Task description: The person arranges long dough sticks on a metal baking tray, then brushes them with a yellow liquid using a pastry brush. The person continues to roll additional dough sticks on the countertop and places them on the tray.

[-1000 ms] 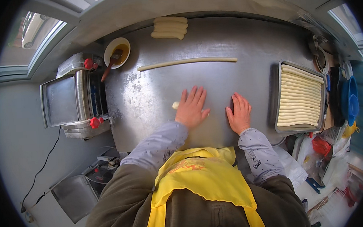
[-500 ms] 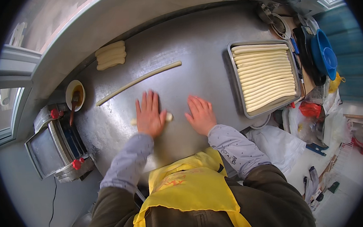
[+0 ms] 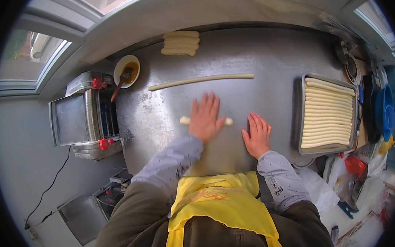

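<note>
My left hand [image 3: 205,119] lies flat, fingers spread, on top of a short piece of dough [image 3: 184,120]. Both ends of that piece stick out from under the palm; its middle is hidden. My right hand [image 3: 257,135] rests open on the metal worktop [image 3: 268,92] beside it, holding nothing. Beyond my hands a long thin dough rope [image 3: 201,79] stretches from left to right. Farther back sits a small group of thick dough pieces [image 3: 180,43]. On the right a metal tray [image 3: 299,117] holds several dough ropes [image 3: 327,113] side by side.
At the left stands a roller machine [image 3: 73,120] with red knobs. Near it is a white bowl [image 3: 120,65] of brownish liquid with a brush [image 3: 125,76] in it. Blue basins [image 3: 385,112] and plastic bags [image 3: 354,166] crowd the right side. A wall with windows borders the far edge.
My view has turned, so the worktop and its things appear farther right. My left hand stays on the short dough piece, more of whose left end now shows. My right hand remains open.
</note>
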### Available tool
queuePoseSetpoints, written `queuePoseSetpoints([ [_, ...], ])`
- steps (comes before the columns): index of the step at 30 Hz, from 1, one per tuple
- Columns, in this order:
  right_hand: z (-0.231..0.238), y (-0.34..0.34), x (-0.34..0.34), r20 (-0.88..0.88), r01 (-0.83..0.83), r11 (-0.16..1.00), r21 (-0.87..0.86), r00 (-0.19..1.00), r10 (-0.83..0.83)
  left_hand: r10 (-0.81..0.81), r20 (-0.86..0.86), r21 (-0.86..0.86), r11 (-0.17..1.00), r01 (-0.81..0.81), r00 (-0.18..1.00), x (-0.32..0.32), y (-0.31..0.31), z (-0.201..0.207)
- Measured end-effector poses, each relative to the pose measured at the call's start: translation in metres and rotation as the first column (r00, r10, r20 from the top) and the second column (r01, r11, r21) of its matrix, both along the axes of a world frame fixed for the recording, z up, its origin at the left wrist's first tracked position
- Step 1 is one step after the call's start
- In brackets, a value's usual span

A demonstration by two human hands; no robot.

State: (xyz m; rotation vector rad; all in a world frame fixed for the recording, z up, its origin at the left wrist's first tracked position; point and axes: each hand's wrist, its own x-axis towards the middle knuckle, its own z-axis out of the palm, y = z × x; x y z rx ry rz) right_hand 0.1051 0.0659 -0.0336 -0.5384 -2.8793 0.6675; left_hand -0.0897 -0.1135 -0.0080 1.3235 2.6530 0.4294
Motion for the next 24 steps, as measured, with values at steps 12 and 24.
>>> queuePoseSetpoints([
  [12, 0.014, -0.067, -0.154, -0.247, -0.341, 0.937, -0.077, 0.917, 0.313, 0.007, -0.037, 0.166, 0.986, -0.001, 0.999, -0.019, -0.004, -0.027],
  [24, 0.046, -0.065, -0.084, 0.323, -0.378, 0.926, 0.026, 0.879, 0.350, 0.230, 0.042, -0.044, 0.973, -0.228, 0.972, 0.010, -0.070, 0.009],
])
